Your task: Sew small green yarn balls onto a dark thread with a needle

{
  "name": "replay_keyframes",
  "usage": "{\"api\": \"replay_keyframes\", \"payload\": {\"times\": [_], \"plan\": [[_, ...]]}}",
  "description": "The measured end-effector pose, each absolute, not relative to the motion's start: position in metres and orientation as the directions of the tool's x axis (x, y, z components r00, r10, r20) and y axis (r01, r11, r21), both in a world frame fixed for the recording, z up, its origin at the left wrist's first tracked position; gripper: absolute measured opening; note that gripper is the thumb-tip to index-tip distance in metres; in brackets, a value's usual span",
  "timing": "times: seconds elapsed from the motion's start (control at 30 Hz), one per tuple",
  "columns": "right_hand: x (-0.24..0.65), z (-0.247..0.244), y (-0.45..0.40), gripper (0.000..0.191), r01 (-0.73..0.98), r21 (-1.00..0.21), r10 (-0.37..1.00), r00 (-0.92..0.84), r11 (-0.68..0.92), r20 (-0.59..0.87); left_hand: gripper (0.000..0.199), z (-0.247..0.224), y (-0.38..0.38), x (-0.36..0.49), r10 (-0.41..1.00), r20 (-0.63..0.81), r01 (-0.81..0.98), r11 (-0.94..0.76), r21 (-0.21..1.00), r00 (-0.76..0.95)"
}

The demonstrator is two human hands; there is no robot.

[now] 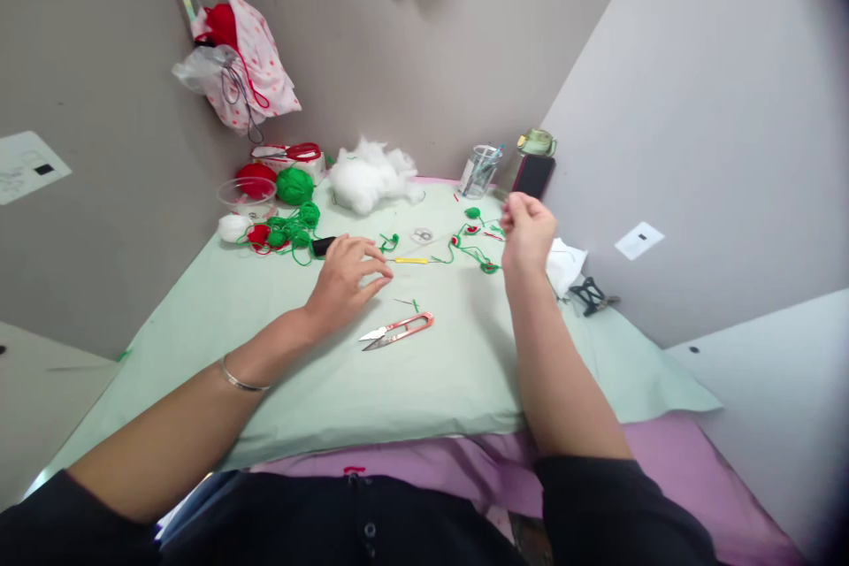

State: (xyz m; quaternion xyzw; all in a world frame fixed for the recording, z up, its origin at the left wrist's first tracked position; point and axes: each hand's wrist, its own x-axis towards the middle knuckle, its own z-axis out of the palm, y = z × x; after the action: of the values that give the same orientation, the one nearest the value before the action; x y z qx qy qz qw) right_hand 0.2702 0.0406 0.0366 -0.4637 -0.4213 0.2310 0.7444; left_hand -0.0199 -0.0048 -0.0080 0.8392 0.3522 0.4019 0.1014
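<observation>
My left hand [349, 276] lies low over the table with its fingers apart and nothing in them. Beside its knuckles is a black object [322, 247], partly hidden. A yellow-handled crochet hook [411, 261] lies just right of its fingertips. Raised above the right side of the table, my right hand [529, 230] is closed in a pinch; what its fingertips hold, if anything, is too small to tell. Thread snips [398, 332] with orange handles rest in front, blades pointing left. Just behind them are a needle [402, 302] and a short green yarn scrap [416, 306].
Green yarn [295, 186], red yarn [256, 179] and a clear tub [247, 195] stand back left. White stuffing [371, 177] sits at the rear, a pen cup [478, 172] and phone [532, 176] back right. Small green crocheted pieces [489, 267] and a black clip [592, 296] lie right.
</observation>
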Motion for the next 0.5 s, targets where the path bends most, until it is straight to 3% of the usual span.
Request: {"api": "replay_keyframes", "payload": {"times": [0.2, 0.33, 0.5], "plan": [[0.286, 0.032, 0.048, 0.037, -0.018, -0.892, 0.764, 0.524, 0.451, 0.376, 0.021, -0.018, -0.005, 0.009, 0.543, 0.529, 0.475, -0.837, 0.273, 0.653], [0.244, 0.024, 0.042, 0.036, -0.028, -0.914, 0.850, 0.380, 0.405, 0.365, 0.030, -0.032, 0.000, 0.021, 0.485, 0.526, 0.445, -0.870, 0.211, 0.699], [0.209, 0.030, 0.021, 0.028, 0.017, -0.929, 0.918, 0.146, 0.370, 0.368, 0.023, -0.029, -0.003, 0.020, 0.503, 0.517, 0.501, -0.851, 0.156, 0.693]]}}
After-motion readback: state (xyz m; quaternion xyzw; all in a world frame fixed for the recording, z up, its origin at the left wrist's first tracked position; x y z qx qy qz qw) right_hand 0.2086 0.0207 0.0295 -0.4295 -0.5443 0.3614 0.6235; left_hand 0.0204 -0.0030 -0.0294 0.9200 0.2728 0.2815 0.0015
